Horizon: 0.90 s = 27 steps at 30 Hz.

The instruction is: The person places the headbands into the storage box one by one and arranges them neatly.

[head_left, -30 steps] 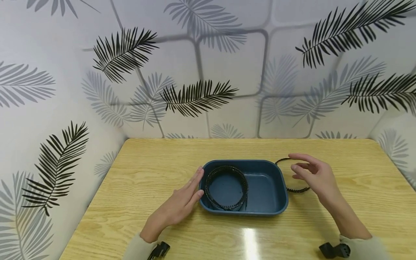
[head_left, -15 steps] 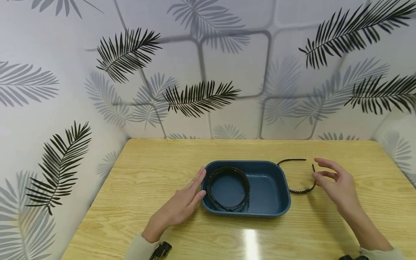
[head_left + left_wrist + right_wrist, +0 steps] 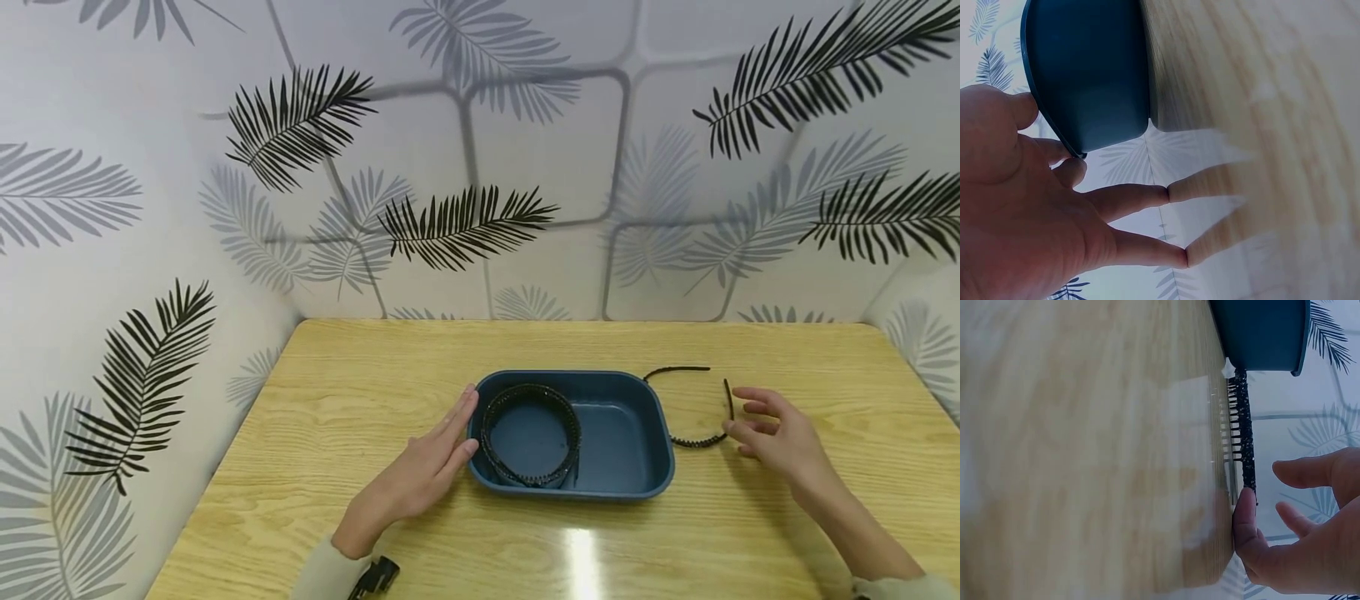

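Observation:
In the head view, a blue plastic bin (image 3: 626, 492) stands on the table, and black toothed headbands (image 3: 534, 481) form a ring in its left half. My left hand (image 3: 416, 479) rests with straight fingers against the bin's left end; two fingertips touch the table in the left wrist view. One more black headband (image 3: 701, 442) lies just right of the bin, its open end facing right. My right hand (image 3: 776, 433) is at this open end, thumb tip at the band. In the right wrist view, a fingertip (image 3: 1246, 499) touches the sparkly, toothed band (image 3: 1244, 431), while the other fingers stay apart from it.
The wood-grain table (image 3: 337, 375) reaches back to a wall (image 3: 525, 275) with a leaf pattern. A bright light reflection (image 3: 581, 558) shows on the tabletop in front of the bin.
My right hand has moved right from over the loose headband and now sits beside its open end. My left hand and the bin keep their places; the head view has shifted slightly.

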Tool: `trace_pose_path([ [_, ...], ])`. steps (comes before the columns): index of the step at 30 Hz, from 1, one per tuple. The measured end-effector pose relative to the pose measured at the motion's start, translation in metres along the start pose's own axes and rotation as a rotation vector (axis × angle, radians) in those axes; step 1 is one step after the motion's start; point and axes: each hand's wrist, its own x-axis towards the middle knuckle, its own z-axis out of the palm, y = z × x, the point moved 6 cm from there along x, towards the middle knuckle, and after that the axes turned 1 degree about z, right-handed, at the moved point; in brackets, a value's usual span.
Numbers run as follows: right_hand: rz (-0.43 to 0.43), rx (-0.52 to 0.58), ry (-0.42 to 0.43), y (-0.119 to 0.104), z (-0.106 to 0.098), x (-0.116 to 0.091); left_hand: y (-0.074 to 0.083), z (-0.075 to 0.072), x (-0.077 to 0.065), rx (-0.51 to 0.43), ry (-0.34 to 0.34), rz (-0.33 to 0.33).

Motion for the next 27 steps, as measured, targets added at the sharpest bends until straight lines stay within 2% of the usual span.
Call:
trace_pose_path([
  [4,-0.02,-0.047,-0.007,-0.002,0.0,0.001,0.0,0.0,0.0,0.007,0.003,-0.004],
  [7,-0.035,-0.128,-0.019,-0.004,0.0,0.003,0.002,-0.002,0.0,0.013,0.009,0.005],
  [12,-0.002,-0.236,-0.044,-0.004,0.0,0.007,0.001,-0.001,0.0,0.021,0.012,0.008],
  [19,0.019,-0.266,-0.067,-0.006,0.002,0.01,0.001,0.0,0.0,0.023,0.02,0.012],
  [27,0.025,-0.281,-0.036,-0.005,-0.003,0.014,0.0,0.0,0.0,0.019,0.012,0.013],
])
